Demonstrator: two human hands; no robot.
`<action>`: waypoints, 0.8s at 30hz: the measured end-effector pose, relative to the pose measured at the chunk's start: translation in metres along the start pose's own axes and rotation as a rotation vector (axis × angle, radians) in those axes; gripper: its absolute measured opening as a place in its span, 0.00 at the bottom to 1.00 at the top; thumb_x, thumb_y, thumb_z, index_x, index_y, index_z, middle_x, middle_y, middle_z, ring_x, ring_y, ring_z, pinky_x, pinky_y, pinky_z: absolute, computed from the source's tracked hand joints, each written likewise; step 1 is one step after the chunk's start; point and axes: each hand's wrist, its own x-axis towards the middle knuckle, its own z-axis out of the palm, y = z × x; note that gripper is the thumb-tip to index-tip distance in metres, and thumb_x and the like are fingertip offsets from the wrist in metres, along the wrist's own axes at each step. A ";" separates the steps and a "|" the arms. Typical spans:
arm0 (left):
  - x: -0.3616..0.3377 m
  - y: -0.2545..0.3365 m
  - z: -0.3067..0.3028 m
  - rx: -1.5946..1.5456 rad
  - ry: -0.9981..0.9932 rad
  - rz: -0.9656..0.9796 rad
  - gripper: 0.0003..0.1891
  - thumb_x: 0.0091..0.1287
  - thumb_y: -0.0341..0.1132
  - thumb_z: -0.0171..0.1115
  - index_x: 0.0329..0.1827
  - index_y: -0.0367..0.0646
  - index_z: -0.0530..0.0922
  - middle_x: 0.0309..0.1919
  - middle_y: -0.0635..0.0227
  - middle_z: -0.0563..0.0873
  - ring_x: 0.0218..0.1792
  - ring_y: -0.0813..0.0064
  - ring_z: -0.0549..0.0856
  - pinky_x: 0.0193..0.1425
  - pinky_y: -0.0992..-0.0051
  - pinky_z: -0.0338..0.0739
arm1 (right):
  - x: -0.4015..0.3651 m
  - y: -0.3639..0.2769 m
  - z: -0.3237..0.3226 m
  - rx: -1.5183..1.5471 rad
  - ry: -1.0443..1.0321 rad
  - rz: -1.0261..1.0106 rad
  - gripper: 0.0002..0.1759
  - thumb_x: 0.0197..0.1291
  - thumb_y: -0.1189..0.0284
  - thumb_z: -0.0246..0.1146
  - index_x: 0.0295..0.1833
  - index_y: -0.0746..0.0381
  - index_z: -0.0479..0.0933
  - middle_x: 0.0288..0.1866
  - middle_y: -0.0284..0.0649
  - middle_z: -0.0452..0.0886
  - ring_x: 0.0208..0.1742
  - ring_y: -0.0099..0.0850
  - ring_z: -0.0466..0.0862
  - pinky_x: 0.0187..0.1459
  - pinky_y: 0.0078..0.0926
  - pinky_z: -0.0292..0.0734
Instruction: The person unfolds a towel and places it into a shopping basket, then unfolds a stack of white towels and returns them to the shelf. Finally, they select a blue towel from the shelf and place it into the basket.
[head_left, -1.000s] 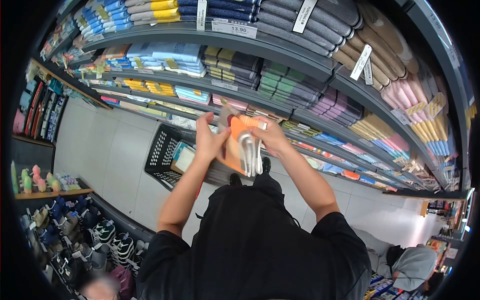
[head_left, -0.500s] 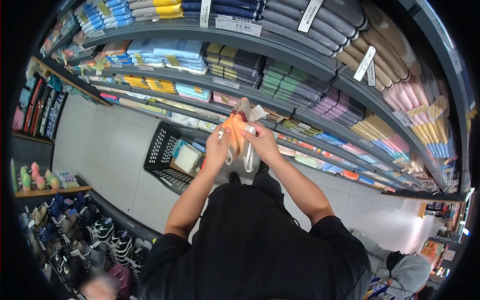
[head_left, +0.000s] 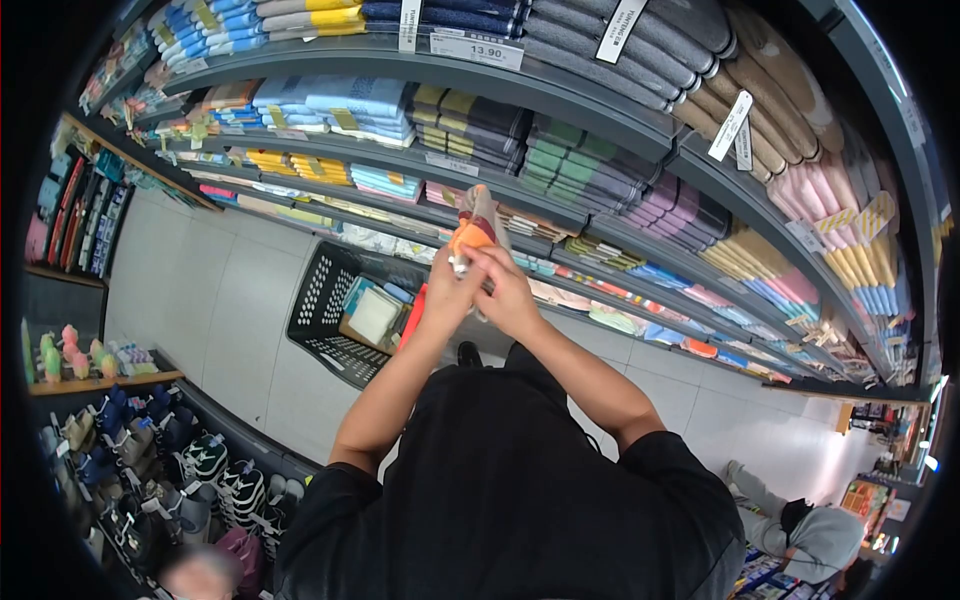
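Observation:
An orange, dark red and grey-white cloth [head_left: 472, 232] is bunched up between my two hands in front of the shelves. My left hand [head_left: 448, 285] closes round its lower left part. Beside it, touching, my right hand [head_left: 504, 287] has its fingers bent against the cloth. Pale folds of it hang below the hands, partly hidden by them. Below and left of the hands, a black shopping basket [head_left: 322, 345] on the floor holds a white packet [head_left: 375, 318] and other items.
Curved shelves [head_left: 590, 120] of folded towels run across the front and right. Slippers [head_left: 205, 460] hang on a rack at the lower left. A person in grey [head_left: 822, 540] is at the lower right. Another person's blurred head shows at the bottom left.
My hands have come together and the cloth has gone from spread between them to bunched up. More of a red part by the basket shows. The person in grey has shifted slightly.

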 end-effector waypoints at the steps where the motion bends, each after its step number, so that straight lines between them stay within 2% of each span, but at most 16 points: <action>1: 0.002 0.000 0.000 -0.198 0.007 -0.097 0.16 0.73 0.38 0.61 0.55 0.34 0.78 0.49 0.60 0.84 0.48 0.72 0.82 0.54 0.72 0.76 | 0.000 0.002 -0.002 -0.001 -0.041 -0.039 0.28 0.57 0.79 0.67 0.65 0.63 0.74 0.57 0.42 0.77 0.54 0.37 0.81 0.56 0.28 0.77; 2: 0.006 -0.001 -0.009 -0.293 -0.003 -0.146 0.15 0.73 0.37 0.62 0.56 0.36 0.78 0.50 0.64 0.84 0.48 0.78 0.83 0.55 0.76 0.77 | -0.005 0.013 0.000 0.373 -0.142 0.194 0.26 0.59 0.79 0.66 0.65 0.63 0.75 0.58 0.41 0.77 0.56 0.34 0.80 0.59 0.28 0.76; 5: 0.014 -0.005 -0.033 -0.449 -0.110 -0.277 0.15 0.73 0.37 0.62 0.56 0.36 0.79 0.48 0.63 0.85 0.46 0.77 0.84 0.54 0.74 0.79 | -0.004 0.018 -0.028 0.352 -0.121 0.314 0.25 0.58 0.74 0.69 0.63 0.63 0.77 0.58 0.40 0.78 0.62 0.32 0.78 0.58 0.31 0.78; 6: 0.013 0.009 -0.036 -0.481 -0.137 -0.344 0.14 0.72 0.37 0.64 0.54 0.36 0.79 0.46 0.62 0.86 0.44 0.76 0.86 0.52 0.73 0.81 | -0.003 0.031 -0.038 0.106 -0.026 0.144 0.32 0.58 0.71 0.72 0.68 0.64 0.72 0.64 0.41 0.74 0.66 0.33 0.75 0.66 0.34 0.71; 9: 0.019 0.028 -0.054 -0.396 -0.254 -0.409 0.13 0.71 0.37 0.64 0.51 0.36 0.80 0.44 0.63 0.87 0.43 0.75 0.87 0.50 0.72 0.83 | 0.005 0.046 -0.042 0.464 0.115 0.188 0.39 0.54 0.69 0.74 0.71 0.64 0.69 0.71 0.43 0.70 0.69 0.34 0.74 0.70 0.37 0.67; 10: 0.021 0.034 -0.057 -0.427 -0.274 -0.420 0.13 0.70 0.36 0.65 0.51 0.37 0.81 0.43 0.64 0.88 0.42 0.74 0.87 0.50 0.71 0.84 | 0.005 0.047 -0.048 0.566 -0.020 0.247 0.42 0.53 0.69 0.75 0.72 0.64 0.67 0.73 0.43 0.71 0.70 0.32 0.73 0.73 0.38 0.62; 13: 0.036 0.032 -0.062 -0.625 -0.285 -0.384 0.13 0.70 0.35 0.66 0.52 0.37 0.81 0.44 0.64 0.88 0.42 0.73 0.88 0.50 0.70 0.84 | 0.005 0.052 -0.057 0.772 -0.509 0.597 0.42 0.51 0.69 0.76 0.72 0.62 0.67 0.69 0.39 0.75 0.67 0.30 0.75 0.71 0.34 0.63; 14: 0.042 0.022 -0.066 -0.618 -0.219 -0.406 0.15 0.70 0.39 0.65 0.53 0.39 0.81 0.47 0.62 0.88 0.44 0.69 0.88 0.52 0.68 0.84 | 0.002 0.059 -0.054 0.769 -0.556 0.649 0.39 0.54 0.71 0.74 0.71 0.63 0.68 0.66 0.38 0.78 0.65 0.29 0.76 0.70 0.33 0.65; 17: 0.035 0.048 -0.060 -0.777 -0.032 -0.654 0.21 0.71 0.45 0.64 0.59 0.40 0.79 0.52 0.59 0.86 0.51 0.64 0.87 0.57 0.65 0.82 | -0.001 0.053 -0.048 0.936 -0.498 0.679 0.34 0.58 0.73 0.71 0.70 0.65 0.69 0.64 0.39 0.79 0.64 0.29 0.78 0.68 0.33 0.69; 20: 0.027 0.038 -0.060 -0.999 -0.116 -0.691 0.28 0.71 0.50 0.63 0.66 0.39 0.74 0.58 0.58 0.84 0.57 0.61 0.84 0.63 0.62 0.79 | 0.000 0.045 -0.048 1.119 -0.297 0.741 0.32 0.59 0.74 0.69 0.69 0.66 0.68 0.63 0.40 0.79 0.63 0.31 0.79 0.65 0.34 0.73; 23: 0.007 0.001 -0.063 -0.946 -0.185 -0.806 0.31 0.69 0.44 0.66 0.70 0.38 0.70 0.61 0.57 0.81 0.61 0.61 0.82 0.65 0.62 0.77 | 0.001 0.043 -0.056 1.079 -0.241 0.789 0.31 0.60 0.74 0.68 0.69 0.66 0.68 0.63 0.41 0.78 0.63 0.33 0.80 0.64 0.35 0.75; 24: 0.006 0.004 -0.060 -0.819 -0.239 -0.749 0.30 0.68 0.42 0.67 0.69 0.38 0.70 0.61 0.56 0.81 0.60 0.62 0.82 0.65 0.62 0.77 | -0.001 0.045 -0.059 1.083 -0.247 0.784 0.32 0.60 0.75 0.68 0.69 0.66 0.67 0.64 0.41 0.78 0.63 0.33 0.79 0.65 0.35 0.74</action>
